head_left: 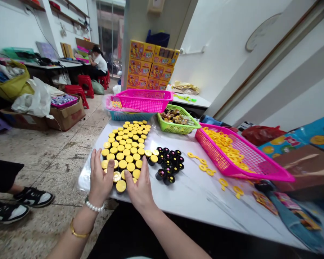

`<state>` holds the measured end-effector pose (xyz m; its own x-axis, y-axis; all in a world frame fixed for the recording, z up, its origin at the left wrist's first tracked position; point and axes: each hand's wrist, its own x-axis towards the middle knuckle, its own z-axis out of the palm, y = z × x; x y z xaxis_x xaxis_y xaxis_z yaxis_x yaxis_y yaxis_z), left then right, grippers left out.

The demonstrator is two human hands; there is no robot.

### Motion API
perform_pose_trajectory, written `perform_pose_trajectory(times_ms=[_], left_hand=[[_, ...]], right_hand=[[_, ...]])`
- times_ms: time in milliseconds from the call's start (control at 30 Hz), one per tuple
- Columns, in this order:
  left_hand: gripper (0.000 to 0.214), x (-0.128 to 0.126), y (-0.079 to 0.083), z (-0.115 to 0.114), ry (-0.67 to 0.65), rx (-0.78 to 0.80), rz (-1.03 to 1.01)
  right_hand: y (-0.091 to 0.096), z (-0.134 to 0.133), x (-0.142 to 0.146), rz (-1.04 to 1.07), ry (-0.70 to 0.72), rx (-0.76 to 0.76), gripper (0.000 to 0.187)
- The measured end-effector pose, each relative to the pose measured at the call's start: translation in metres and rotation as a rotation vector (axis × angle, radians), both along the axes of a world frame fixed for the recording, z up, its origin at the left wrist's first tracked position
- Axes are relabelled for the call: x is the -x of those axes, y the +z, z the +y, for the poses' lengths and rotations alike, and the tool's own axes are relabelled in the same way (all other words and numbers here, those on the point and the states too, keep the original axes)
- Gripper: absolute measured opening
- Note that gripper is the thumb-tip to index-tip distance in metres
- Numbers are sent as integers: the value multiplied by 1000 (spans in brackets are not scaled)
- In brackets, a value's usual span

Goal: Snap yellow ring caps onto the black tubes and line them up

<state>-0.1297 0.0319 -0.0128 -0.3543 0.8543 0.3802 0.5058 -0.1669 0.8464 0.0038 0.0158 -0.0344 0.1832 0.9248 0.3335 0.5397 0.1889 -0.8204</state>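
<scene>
Beyond the yellow-lidded tubs [128,146] stands a pink basket [145,103].

Left grip [100,181], right grip [140,190], both outspread

On the table [194,196] — capped cups [128,146] left, open cups [168,163] right, stacked baskets [148,104] behind.
</scene>
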Motion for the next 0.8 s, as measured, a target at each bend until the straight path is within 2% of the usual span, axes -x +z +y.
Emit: perform_pose_trajectory(times_ms=[133,333,433,600,700,800], left_hand=[[62,2,-2,-4,8,-32,-54],[58,19,-3,3,-63,24,-193],[62,31,4,15,-77,39,-158],[68,43,17,43,-143,-13,22],[76,42,16,55,-241,56,99],[84,42,11,61,-352,136,81]], right_hand=[[6,-13,-4,-103,12,-153,75],[10,-38,-9,-477,194,-418,99],[8,-36,-9,-603,270,-447,97],[14,-24,-2,-612,217,-461,86],[16,-20,1,-641,206,-471,80],[14,-17,3,-640,193,-439,79]])
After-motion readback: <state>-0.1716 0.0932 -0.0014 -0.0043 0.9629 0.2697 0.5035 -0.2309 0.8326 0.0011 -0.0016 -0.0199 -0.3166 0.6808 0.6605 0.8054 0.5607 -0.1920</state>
